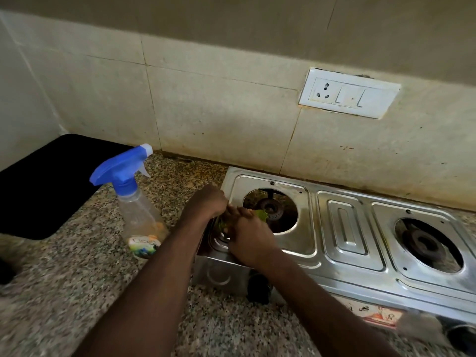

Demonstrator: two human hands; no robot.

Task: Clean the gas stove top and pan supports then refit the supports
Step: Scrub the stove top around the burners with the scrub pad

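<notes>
A steel two-burner gas stove (345,228) sits on the granite counter against the tiled wall. Both burners, the left burner (270,208) and the right burner (425,242), are bare, with no pan supports in view. My left hand (206,202) rests at the stove's left edge. My right hand (248,235) presses on the stove top just left of the left burner. A green scrub pad (260,215) shows between the two hands; both seem to grip it, mostly hidden by fingers.
A clear spray bottle (136,202) with a blue trigger stands on the counter left of the stove. A black sink or mat (43,186) lies at the far left. A wall socket (347,94) is above the stove. A black knob (258,289) is on the stove front.
</notes>
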